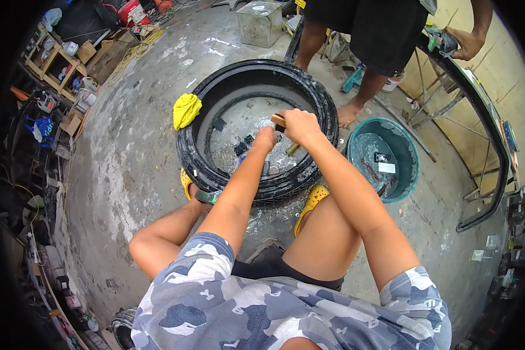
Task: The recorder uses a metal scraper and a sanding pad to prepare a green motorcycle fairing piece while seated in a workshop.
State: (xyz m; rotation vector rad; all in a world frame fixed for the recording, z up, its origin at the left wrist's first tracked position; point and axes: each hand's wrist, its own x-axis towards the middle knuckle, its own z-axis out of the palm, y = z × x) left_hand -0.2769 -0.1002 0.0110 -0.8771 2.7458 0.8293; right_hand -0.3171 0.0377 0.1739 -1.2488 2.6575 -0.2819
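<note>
In the head view, the right hand (300, 126) is closed around a tan-edged block (279, 121), held above the near-right part of the opening of a black tyre (188, 153). The left hand (266, 139) is just beside it with fingers curled; whether it grips anything, I cannot tell. The tyre lies flat on the concrete floor (114, 169), between the person's feet and a co-worker standing at the far right. Dark pieces (244, 144) and a brass-coloured tube (292, 149) lie inside its ring. A yellow cloth (186, 111) rests on its left edge. Near its right side stands a teal basin (415, 175) of water, containing a white rectangular piece (386, 167). The co-worker's hand (468, 44) is at a long, curved black strip (489, 125).
</note>
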